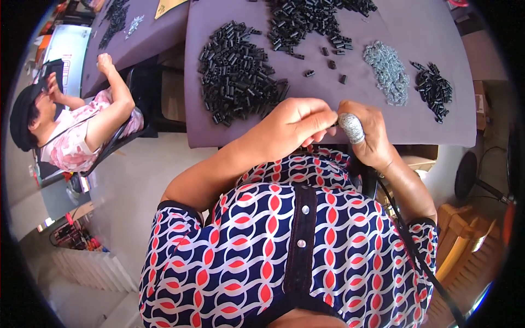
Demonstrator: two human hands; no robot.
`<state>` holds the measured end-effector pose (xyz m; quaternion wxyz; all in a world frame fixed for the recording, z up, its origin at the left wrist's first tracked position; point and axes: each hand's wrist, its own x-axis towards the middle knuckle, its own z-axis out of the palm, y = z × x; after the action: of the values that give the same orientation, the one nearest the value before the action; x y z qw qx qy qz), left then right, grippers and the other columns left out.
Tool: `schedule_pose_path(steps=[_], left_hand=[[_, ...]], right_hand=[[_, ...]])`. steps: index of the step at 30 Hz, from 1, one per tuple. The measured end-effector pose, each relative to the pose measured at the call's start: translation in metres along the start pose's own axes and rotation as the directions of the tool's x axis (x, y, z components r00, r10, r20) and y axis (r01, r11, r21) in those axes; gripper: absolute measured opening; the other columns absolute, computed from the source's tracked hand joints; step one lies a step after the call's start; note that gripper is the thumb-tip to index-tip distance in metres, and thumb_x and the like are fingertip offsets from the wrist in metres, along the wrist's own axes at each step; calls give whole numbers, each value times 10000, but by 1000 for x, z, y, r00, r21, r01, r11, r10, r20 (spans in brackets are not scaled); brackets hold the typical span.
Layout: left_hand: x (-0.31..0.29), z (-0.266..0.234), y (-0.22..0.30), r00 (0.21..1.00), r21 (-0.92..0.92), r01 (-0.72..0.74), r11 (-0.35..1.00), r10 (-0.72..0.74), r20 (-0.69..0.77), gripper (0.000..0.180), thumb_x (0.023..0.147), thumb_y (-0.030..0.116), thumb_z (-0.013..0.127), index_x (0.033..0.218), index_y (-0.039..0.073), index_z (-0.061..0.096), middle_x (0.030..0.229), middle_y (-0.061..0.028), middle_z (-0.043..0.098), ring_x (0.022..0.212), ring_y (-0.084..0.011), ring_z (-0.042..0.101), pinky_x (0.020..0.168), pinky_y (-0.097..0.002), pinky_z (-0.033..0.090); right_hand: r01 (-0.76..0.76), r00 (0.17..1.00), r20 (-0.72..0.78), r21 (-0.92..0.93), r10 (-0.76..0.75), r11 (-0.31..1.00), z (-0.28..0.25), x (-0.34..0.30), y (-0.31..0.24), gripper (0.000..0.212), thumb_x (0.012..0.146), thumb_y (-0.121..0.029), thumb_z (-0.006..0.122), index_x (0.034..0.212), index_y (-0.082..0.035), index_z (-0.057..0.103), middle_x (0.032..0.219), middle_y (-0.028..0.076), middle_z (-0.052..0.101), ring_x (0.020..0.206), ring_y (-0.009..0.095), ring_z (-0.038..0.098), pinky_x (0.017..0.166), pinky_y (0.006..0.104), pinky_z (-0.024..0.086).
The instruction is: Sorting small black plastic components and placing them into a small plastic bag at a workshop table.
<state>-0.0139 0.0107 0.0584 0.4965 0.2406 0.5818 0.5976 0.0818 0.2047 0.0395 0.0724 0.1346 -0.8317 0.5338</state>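
Observation:
My left hand [303,121] is closed in a pinch at the table's near edge, its fingertips meeting those of my right hand [369,131]. The right hand is closed as well, and a silvery grey wrap [351,128] covers its thumb. A small dark bit shows between the fingertips, too hidden to name. Beyond my left hand lies a big heap of small black tube-shaped pieces [232,76]. Past my right hand is a pile of small shiny silver metal pieces [387,71], with a smaller pile of black pieces [433,88] to its right.
More black pieces [303,24] are heaped toward the back of the purple-grey covered table [328,95], a few lying loose. At left, another person [82,115] in a dark cap sits by a second table [150,27]. A wooden chair [459,235] stands at lower right.

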Motion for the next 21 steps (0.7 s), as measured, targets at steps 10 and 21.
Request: schedule_pose_path(steps=[10, 21], left_hand=[[-10, 11, -25, 921, -589, 379, 714, -226, 318, 298, 1037, 262, 508, 903, 15, 607, 685, 43, 453, 574, -52, 358, 517, -207, 297], [-7, -3, -4, 991, -378, 60, 924, -11, 130, 291, 1021, 219, 530, 987, -31, 674, 760, -28, 615, 622, -85, 542, 573, -200, 445]], right_hand=[[323, 943, 174, -280, -283, 904, -6, -1, -6, 227, 666, -113, 704, 824, -29, 565, 756, 123, 530, 660, 337, 565, 559, 424, 454], [105, 991, 106, -289, -77, 951, -14, 11, -23, 186, 783, -109, 681, 938, -33, 611, 800, 141, 577, 742, 375, 598, 647, 389, 488]])
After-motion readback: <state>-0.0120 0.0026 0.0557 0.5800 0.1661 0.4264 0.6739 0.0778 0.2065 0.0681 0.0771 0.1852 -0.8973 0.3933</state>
